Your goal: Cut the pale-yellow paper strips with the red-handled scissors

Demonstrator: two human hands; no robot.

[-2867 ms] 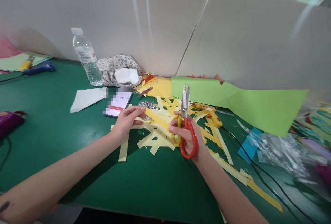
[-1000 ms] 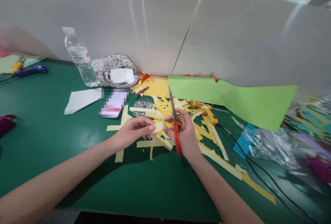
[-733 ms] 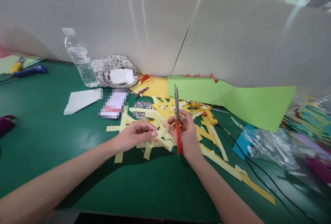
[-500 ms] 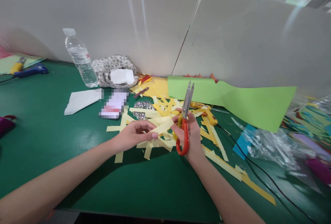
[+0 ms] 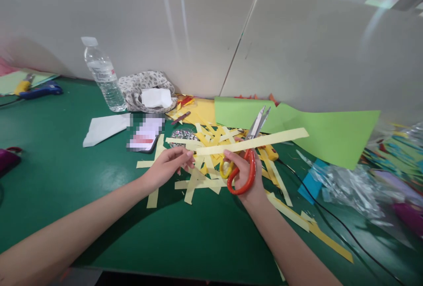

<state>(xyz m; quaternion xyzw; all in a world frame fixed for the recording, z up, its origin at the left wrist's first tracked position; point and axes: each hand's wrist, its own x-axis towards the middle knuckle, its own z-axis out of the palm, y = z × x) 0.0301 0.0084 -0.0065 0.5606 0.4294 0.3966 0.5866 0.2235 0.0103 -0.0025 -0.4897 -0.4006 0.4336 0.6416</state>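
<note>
My right hand [image 5: 246, 173] holds red-and-yellow-handled scissors [image 5: 242, 176], their blades pointing up and away and slightly parted. Between its thumb and fingers it also pinches a long pale yellow paper strip [image 5: 274, 139], which lies across the front of the scissors. At the strip's left end, my left hand [image 5: 172, 162] has loosely curled fingers, slightly apart, with nothing visible in them. Beneath both hands are many loose yellow paper strips [image 5: 201, 184], crossing one another. Behind my left fingers sits a clear dish of small shiny beads or sequins [image 5: 181, 135], partly covered by strips.
A water bottle [image 5: 105, 76], a patterned pouch [image 5: 145, 81], a phone [image 5: 147, 134] and white paper [image 5: 105, 128] stand left. Green card [image 5: 333, 134] leans at the back. A yellow glue gun [image 5: 270, 152] trails a black cord right, near crumpled plastic [image 5: 353, 189].
The strip, earlier bent between both hands, now stretches straight to the right in my right hand. My left hand has let go and drawn left. The scissors have tilted right.
</note>
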